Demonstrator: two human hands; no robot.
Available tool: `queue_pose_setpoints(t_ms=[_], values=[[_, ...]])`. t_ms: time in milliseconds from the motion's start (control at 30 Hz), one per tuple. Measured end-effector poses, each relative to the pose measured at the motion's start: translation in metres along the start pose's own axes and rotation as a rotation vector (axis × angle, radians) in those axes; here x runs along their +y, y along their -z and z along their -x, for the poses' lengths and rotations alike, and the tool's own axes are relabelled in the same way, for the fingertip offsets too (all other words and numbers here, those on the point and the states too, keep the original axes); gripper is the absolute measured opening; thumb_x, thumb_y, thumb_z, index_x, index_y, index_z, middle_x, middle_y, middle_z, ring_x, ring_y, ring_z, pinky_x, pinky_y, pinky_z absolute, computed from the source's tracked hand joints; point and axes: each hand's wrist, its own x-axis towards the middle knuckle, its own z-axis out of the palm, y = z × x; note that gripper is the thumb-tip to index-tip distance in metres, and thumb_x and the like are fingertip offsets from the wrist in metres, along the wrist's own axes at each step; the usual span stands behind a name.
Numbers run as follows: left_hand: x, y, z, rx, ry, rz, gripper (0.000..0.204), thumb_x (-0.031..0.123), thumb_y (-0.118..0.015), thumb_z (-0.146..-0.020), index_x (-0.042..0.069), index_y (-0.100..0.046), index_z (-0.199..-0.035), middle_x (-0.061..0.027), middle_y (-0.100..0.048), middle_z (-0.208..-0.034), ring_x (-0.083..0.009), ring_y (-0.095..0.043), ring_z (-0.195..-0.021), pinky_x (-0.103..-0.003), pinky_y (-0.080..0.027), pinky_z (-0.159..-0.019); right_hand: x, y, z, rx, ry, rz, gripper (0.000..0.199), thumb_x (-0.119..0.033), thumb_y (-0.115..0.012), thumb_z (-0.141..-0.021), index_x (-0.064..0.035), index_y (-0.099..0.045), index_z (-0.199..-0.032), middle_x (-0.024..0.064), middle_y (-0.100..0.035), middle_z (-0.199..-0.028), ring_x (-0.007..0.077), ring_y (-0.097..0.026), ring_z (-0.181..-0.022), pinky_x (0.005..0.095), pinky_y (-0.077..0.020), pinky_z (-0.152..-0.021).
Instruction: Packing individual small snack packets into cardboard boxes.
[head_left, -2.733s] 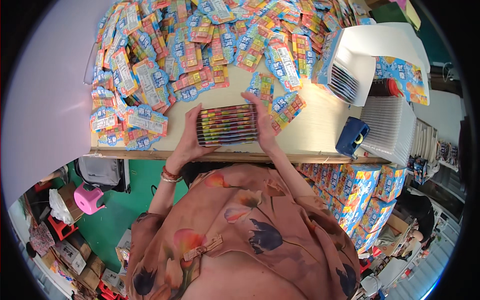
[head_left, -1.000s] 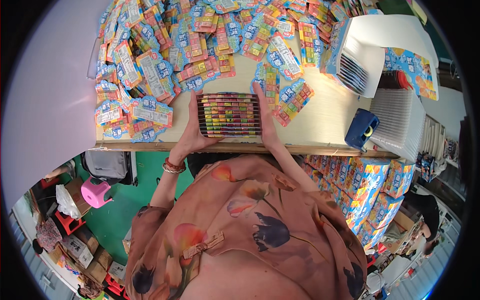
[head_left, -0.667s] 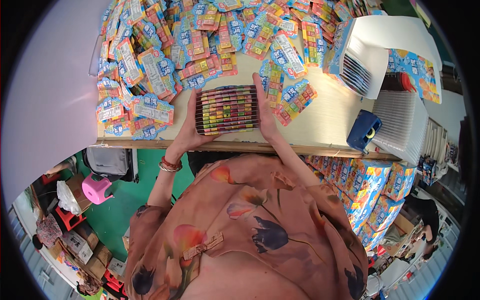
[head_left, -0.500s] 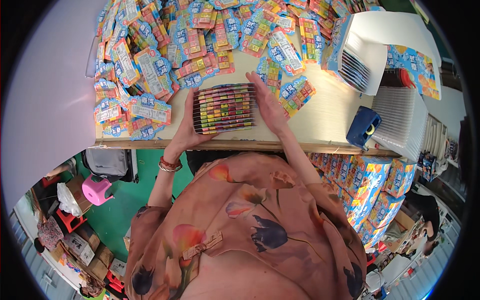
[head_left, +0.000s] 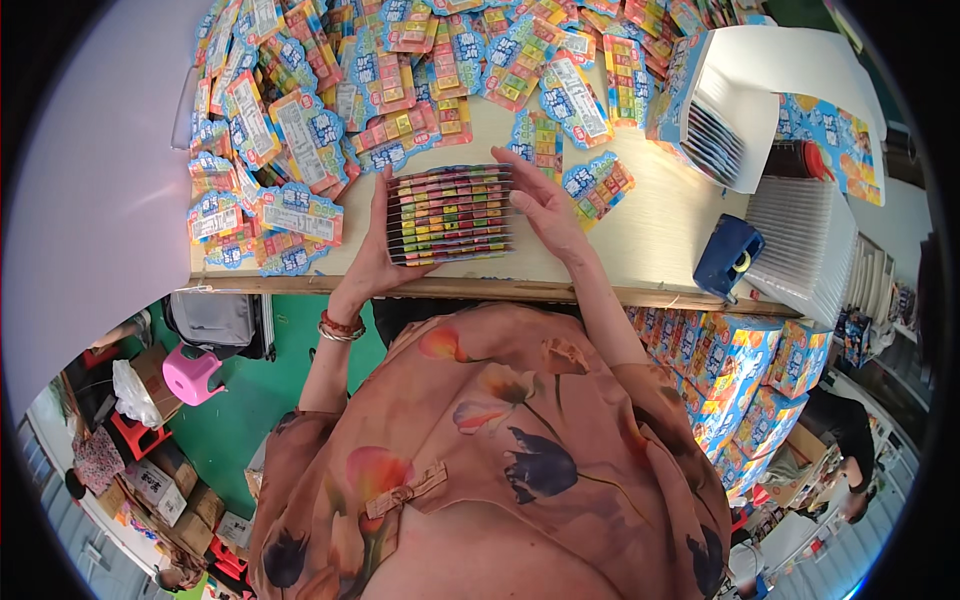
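The left hand (head_left: pixel 375 255) and the right hand (head_left: pixel 540 205) hold a stack of colourful flat packs (head_left: pixel 450 213) between them, just above the near part of the wooden table (head_left: pixel 640 250). The left hand is cupped around the left end of the stack, with the thumb over the top edge and the fingers under it, as far as I can see. The right hand is flat and open, with the fingers together, pressed against the right end. So the stack is squeezed from both sides and is not pinched. The edges of the packs look quite even, like a small block. To do this step well, I think both palms should push with equal force and stay parallel, because the packs are thin and slippery and the middle ones can slide out. It may also help to tap the lower edge on the table, so all packs line up. Behind the stack, many loose blue-edged packs (head_left: pixel 300 130) lie spread over the table, some just beside the hands. To the right stand a white box (head_left: pixel 770 90) and a blue tape dispenser (head_left: pixel 728 258).
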Motion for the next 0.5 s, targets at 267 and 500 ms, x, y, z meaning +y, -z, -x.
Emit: queue_pose_setpoints(t_ms=[267,500], values=[[0.006,-0.002,0.001,0.033,-0.008,-0.011,0.133,0.011,-0.086,-0.067,0.008,0.018,-0.149,-0.0163,-0.036,-0.144,-0.026,-0.039,-0.132,-0.037,-0.033,-0.109,0.016,-0.011,0.003,0.124,0.096,0.224,0.048,-0.009,-0.051,-0.096,-0.0028,-0.038,-0.142,0.0107,-0.046,-0.143,0.0207,-0.046,-0.128,0.0323,-0.0348,-0.108],[0.006,-0.002,0.0,0.034,-0.052,-0.073,0.134,0.012,-0.086,-0.066,0.007,0.02,-0.148,-0.0173,-0.034,-0.145,-0.0273,-0.037,-0.133,-0.037,-0.032,-0.11,0.023,-0.02,0.003,0.301,0.23,0.462,0.04,-0.01,-0.049,-0.097,-0.0049,-0.045,-0.137,0.011,-0.056,-0.131,0.0204,-0.055,-0.118,0.0309,-0.0411,-0.1]])
